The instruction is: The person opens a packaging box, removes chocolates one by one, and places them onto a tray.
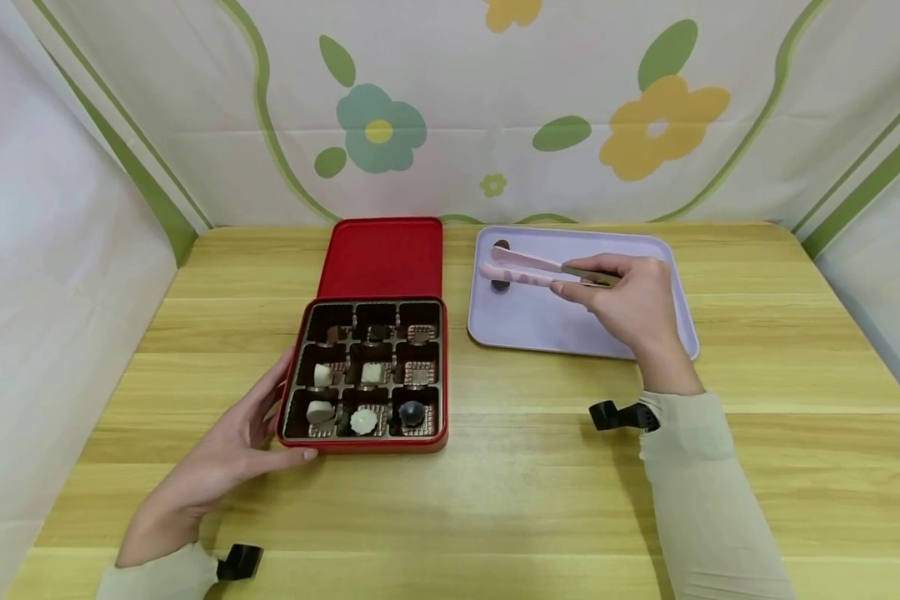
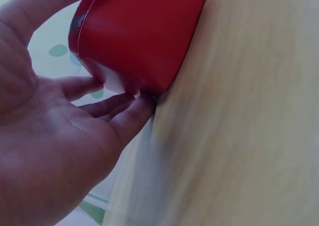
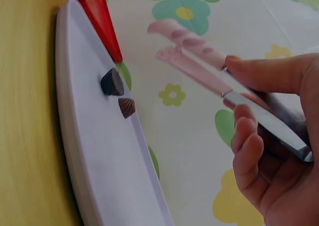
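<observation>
A red tin box (image 1: 446, 375) with a divided brown insert stands open on the table. White chocolates (image 1: 372, 373) and dark chocolates (image 1: 412, 412) sit in its compartments. My left hand (image 1: 228, 442) holds the box's front left corner, thumb at the front wall, fingers against the left side. Over the lavender tray (image 1: 555, 329), my right hand (image 1: 633, 300) grips pink-tipped tongs (image 3: 199, 52) by their metal handles. The tong tips are apart with nothing between them. Below them on the tray lie two dark chocolates, one smooth (image 3: 112, 82) and one ridged (image 3: 127, 107).
The box's red lid (image 1: 382, 258) lies folded back behind it. Both stand on a wood-grain table (image 1: 510, 483), the tray to the right of the box. A white cloth with printed flowers (image 1: 450, 108) rises behind the table, and cloth walls stand at both sides.
</observation>
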The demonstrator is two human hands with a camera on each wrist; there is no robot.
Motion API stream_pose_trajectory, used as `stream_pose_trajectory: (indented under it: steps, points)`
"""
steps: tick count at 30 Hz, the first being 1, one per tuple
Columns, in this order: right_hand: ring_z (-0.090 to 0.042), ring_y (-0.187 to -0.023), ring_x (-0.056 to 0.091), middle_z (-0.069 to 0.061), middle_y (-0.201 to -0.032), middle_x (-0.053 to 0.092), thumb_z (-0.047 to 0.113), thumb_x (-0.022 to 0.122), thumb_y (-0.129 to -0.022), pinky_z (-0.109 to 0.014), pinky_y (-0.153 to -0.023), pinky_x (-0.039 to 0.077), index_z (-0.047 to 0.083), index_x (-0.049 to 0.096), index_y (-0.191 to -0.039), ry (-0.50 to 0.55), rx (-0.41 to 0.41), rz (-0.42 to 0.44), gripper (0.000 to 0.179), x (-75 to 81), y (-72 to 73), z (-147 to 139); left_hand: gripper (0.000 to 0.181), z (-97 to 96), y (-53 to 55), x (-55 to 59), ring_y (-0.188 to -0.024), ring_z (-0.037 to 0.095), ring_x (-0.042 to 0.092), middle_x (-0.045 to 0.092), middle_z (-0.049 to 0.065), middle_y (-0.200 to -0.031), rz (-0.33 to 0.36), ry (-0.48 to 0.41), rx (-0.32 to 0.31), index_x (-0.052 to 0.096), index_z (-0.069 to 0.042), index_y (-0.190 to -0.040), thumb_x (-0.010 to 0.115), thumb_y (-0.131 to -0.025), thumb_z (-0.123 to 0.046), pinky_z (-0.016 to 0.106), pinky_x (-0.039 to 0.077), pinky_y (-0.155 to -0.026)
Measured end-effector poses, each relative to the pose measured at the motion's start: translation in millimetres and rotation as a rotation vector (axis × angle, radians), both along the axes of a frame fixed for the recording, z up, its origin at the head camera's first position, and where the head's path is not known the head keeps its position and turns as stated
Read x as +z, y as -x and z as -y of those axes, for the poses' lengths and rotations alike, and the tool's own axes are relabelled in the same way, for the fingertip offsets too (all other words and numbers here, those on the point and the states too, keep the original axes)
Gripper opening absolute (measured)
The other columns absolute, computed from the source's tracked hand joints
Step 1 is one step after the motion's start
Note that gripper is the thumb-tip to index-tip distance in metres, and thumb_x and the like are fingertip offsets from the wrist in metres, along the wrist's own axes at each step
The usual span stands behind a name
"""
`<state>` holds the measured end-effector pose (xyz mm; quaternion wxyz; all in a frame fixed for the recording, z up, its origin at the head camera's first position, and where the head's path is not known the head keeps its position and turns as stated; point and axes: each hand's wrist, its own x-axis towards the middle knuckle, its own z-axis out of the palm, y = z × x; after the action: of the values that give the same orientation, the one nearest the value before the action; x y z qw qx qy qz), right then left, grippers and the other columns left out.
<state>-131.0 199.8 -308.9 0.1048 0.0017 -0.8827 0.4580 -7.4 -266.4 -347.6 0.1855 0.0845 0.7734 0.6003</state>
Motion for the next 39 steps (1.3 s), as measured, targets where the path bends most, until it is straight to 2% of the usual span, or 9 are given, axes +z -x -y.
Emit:
stream_pose_trajectory:
  steps: [4, 6, 8, 12, 18, 24, 29, 34, 39]
  points:
    - [-0.004, -0.061, 0.067, 0.013, -0.088, 0.082, 0.024, 0.095, -0.083, -0.019, -0.056, 0.053, 0.009, 0.087, -0.107, 0.126, 0.075, 0.008, 0.029, 4.1, -3.3, 4.5, 0.124, -0.1, 1.1, -0.7, -0.164, 0.049, 0.011, 0.004, 0.010, -0.184, -0.013, 0.008, -0.007, 0.007, -0.036, -0.174, 0.086, -0.085, 0.000, 0.001, 0.033, -0.111]
    - [-0.005, -0.064, 0.069, 0.019, -0.085, 0.079, 0.021, 0.095, -0.084, -0.019, -0.057, 0.054, 0.007, 0.086, -0.109, 0.161, 0.127, 0.004, 0.029, 6.6, -5.1, 8.6, 0.124, -0.2, 1.9, -0.7, -0.164, 0.049, 0.011, 0.004, 0.010, -0.184, -0.020, 0.010, -0.011, 0.007, -0.036, -0.174, 0.086, -0.086, 0.000, 0.002, 0.033, -0.112]
    - [-0.005, -0.067, 0.071, 0.017, -0.085, 0.080, 0.017, 0.094, -0.084, -0.019, -0.059, 0.055, 0.005, 0.086, -0.109, 0.186, 0.190, -0.008, 0.028, 8.3, -6.6, 13.4, 0.124, -0.2, 2.5, -0.4, -0.163, 0.051, 0.013, 0.004, 0.011, -0.184, -0.021, 0.011, -0.012, 0.007, -0.035, -0.174, 0.086, -0.086, 0.000, 0.002, 0.033, -0.111]
    - [-0.006, -0.069, 0.070, 0.007, -0.082, 0.079, 0.011, 0.092, -0.084, -0.019, -0.060, 0.057, 0.007, 0.086, -0.106, 0.167, 0.326, -0.039, 0.023, 9.0, -10.8, 22.4, 0.124, -0.8, 3.3, 0.4, -0.163, 0.049, 0.013, 0.004, 0.009, -0.184, -0.019, 0.012, -0.010, 0.008, -0.036, -0.174, 0.087, -0.085, -0.001, 0.002, 0.033, -0.112]
    - [-0.010, -0.069, 0.068, 0.000, -0.084, 0.080, 0.007, 0.093, -0.082, -0.020, -0.058, 0.058, 0.011, 0.087, -0.104, 0.136, 0.537, -0.022, 0.024, 8.5, -19.4, 33.0, 0.124, -1.8, 3.4, 1.5, -0.164, 0.049, 0.013, 0.004, 0.009, -0.184, -0.006, 0.013, -0.003, 0.008, -0.036, -0.174, 0.087, -0.085, -0.002, 0.002, 0.033, -0.111]
    - [-0.009, -0.066, 0.063, 0.007, -0.078, 0.077, 0.010, 0.096, -0.079, -0.022, -0.059, 0.053, 0.013, 0.088, -0.102, 0.054, 0.743, -0.035, 0.025, 4.0, -23.0, 41.1, 0.124, -1.9, 1.9, 1.7, -0.162, 0.050, 0.016, 0.006, 0.011, -0.183, -0.004, 0.005, 0.001, 0.008, -0.037, -0.174, 0.087, -0.085, -0.001, 0.003, 0.034, -0.111]
    - [-0.006, -0.067, 0.060, 0.012, -0.073, 0.072, 0.013, 0.098, -0.077, -0.022, -0.060, 0.051, 0.015, 0.088, -0.099, -0.030, 0.843, -0.035, 0.025, 4.8, -22.0, 47.0, 0.123, -1.3, 1.1, 0.1, -0.161, 0.051, 0.019, 0.008, 0.013, -0.183, -0.010, -0.002, -0.004, 0.009, -0.036, -0.174, 0.086, -0.086, 0.000, 0.005, 0.035, -0.112]
    - [-0.003, -0.062, 0.052, 0.014, -0.070, 0.067, 0.015, 0.097, -0.077, -0.022, -0.054, 0.045, 0.017, 0.088, -0.098, -0.182, 0.920, -0.109, 0.024, 19.8, -20.5, 57.2, 0.122, -0.7, 0.7, -0.9, -0.161, 0.051, 0.018, 0.007, 0.013, -0.183, -0.015, -0.006, -0.003, 0.009, -0.035, -0.174, 0.086, -0.086, 0.001, 0.004, 0.035, -0.113]
    - [-0.001, -0.065, 0.050, 0.013, -0.072, 0.068, 0.013, 0.095, -0.077, -0.022, -0.057, 0.045, 0.017, 0.088, -0.096, -0.321, 0.983, -0.186, 0.021, 38.4, -19.8, 71.1, 0.123, -1.2, -0.5, -1.5, -0.161, 0.051, 0.018, 0.007, 0.014, -0.183, -0.011, -0.008, 0.003, 0.009, -0.034, -0.174, 0.086, -0.086, 0.001, 0.005, 0.035, -0.113]
